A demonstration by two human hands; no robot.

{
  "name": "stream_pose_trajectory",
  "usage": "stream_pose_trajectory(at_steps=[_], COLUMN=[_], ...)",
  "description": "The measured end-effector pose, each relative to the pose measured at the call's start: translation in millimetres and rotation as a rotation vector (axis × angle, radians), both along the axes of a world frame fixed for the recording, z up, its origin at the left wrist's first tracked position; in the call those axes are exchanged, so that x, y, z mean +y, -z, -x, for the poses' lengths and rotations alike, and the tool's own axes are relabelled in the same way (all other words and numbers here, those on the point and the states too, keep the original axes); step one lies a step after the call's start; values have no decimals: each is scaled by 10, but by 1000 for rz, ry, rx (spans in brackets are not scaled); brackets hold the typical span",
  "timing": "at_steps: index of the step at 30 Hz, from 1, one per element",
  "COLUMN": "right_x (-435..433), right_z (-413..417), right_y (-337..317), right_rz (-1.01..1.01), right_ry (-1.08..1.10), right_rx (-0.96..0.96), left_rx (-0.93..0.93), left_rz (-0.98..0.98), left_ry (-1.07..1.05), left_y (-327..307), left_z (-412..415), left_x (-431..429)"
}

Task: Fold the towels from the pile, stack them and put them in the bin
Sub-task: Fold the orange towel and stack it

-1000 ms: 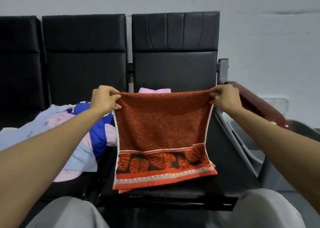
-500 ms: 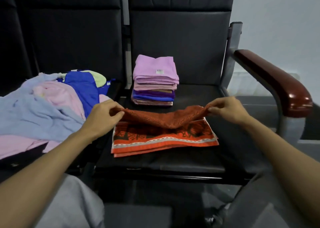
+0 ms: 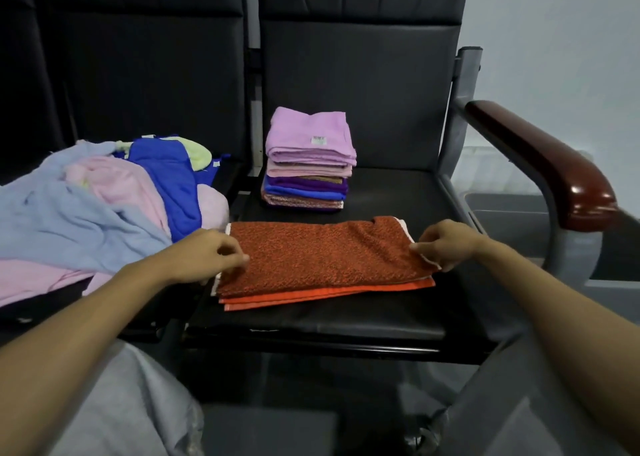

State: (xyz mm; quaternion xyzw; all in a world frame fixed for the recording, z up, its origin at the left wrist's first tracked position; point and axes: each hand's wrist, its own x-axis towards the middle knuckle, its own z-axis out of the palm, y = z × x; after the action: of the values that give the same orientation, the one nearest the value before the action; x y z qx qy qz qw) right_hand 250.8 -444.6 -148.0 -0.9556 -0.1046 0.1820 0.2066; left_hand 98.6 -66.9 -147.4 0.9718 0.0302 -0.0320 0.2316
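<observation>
one folded red towel (image 3: 322, 255), lying flat, long axis left-right

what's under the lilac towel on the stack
Folded towels: pink, purple, blue, a patterned one lowest. Only their edges show; the seat beneath is covered.

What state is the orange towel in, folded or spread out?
Folded: the orange towel lies doubled on the seat, its lower layer's edge showing beneath the top one.
</observation>
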Motion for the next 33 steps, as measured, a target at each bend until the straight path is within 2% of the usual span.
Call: stream_pose_trajectory(at_steps=[2, 4, 8, 12, 17, 20, 23, 25, 30, 33], right_x=[52, 127, 284, 368, 389, 387, 372, 367, 384, 446], right_z=[-59, -88, -175, -243, -279, -214, -120, -124, -279, -315], right_y=[84, 142, 243, 297, 235, 175, 134, 133, 169, 228], right_rz=[113, 113, 118, 107, 12, -111, 6, 16, -36, -36], right_ry=[56, 128, 204, 243, 253, 281, 203, 192, 216, 192], right_rx=[-51, -21, -22, -31, 67, 244, 365, 323, -29, -29], left_rx=[-6, 111, 234, 200, 91, -4, -12, -45, -196, -275], left_rz=[-89, -100, -2, 97, 202, 128, 6, -117, -395, -560], left_ry=[-120, -241, -400, -445, -507, -550, -551, -516, -281, -215], left_y=[57, 144, 254, 240, 240, 200, 196, 194, 178, 204], left_z=[-86, -170, -304, -406, -461, -474, -450, -438, -527, -565], left_x=[17, 51, 53, -17, -45, -98, -93, -114, -394, -588])
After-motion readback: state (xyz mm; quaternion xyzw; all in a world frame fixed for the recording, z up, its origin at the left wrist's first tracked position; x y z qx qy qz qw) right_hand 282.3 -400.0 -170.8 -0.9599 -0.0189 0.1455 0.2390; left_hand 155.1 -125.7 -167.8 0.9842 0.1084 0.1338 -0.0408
